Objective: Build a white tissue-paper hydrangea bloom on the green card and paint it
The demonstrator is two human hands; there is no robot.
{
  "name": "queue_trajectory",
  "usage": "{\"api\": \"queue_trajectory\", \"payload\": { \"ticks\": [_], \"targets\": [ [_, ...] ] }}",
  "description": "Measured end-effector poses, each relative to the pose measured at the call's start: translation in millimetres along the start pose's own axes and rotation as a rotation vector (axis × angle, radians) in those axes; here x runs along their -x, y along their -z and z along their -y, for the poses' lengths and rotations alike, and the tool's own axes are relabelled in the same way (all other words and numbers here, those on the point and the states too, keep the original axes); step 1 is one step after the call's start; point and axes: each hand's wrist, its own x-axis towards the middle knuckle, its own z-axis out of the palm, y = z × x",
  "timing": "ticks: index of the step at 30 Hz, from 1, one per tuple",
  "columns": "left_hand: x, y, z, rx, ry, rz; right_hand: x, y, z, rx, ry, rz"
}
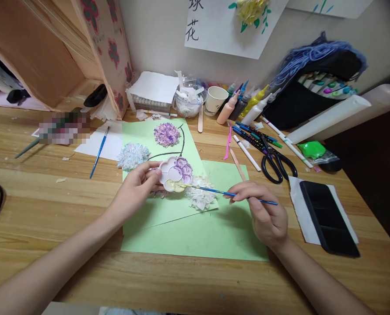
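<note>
My left hand (142,183) grips a small white flower-shaped paint palette (168,168) by its left edge, with purple and pale yellow paint in its wells. In my right hand (268,214) is a thin blue paintbrush (219,191), its tip at the yellow well. Under the palette lies green paper (190,144) with a black drawn stem. A purple paper flower (167,134) sits at its top, a pale blue one (133,156) at the left, and a white one (201,193) just right of the palette. Another flower below the palette is mostly hidden.
Behind stand a paper cup (215,99), a bowl of paper scraps (190,103) and several paint bottles (227,107). Black scissors (275,159) and pens lie at the right, near a phone (328,218). A second blue brush (99,152) rests on white paper at the left.
</note>
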Motion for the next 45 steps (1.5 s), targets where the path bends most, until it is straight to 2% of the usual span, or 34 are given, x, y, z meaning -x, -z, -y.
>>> {"api": "queue_trajectory", "payload": {
  "ticks": [10,12,16,19,28,35,39,45],
  "targets": [
    [1,-0.9,-1,-0.023,0.005,-0.020,-1,3,2,0.018,-0.023,0.011],
    [1,-0.7,-1,-0.037,0.000,-0.030,-4,5,3,-0.021,-0.028,-0.089],
    [0,-1.0,-2,-0.050,0.003,-0.042,-13,11,3,-0.142,-0.063,-0.377],
    [0,-1.5,-3,-0.045,0.006,-0.055,-19,15,-2,-0.180,-0.090,-0.484],
    [-1,-1.1,-3,-0.095,-0.012,-0.062,-16,16,-15,-0.115,-0.144,-0.425],
    [-1,-1.8,-5,-0.102,-0.010,-0.072,-16,20,-16,-0.106,-0.103,-0.460],
    [0,-1.9,-4,-0.087,-0.004,-0.067,-14,20,-17,-0.095,-0.133,-0.400],
    [0,-1.7,-4,-0.070,0.002,-0.062,-15,20,-15,-0.086,-0.099,-0.462]
  ]
}}
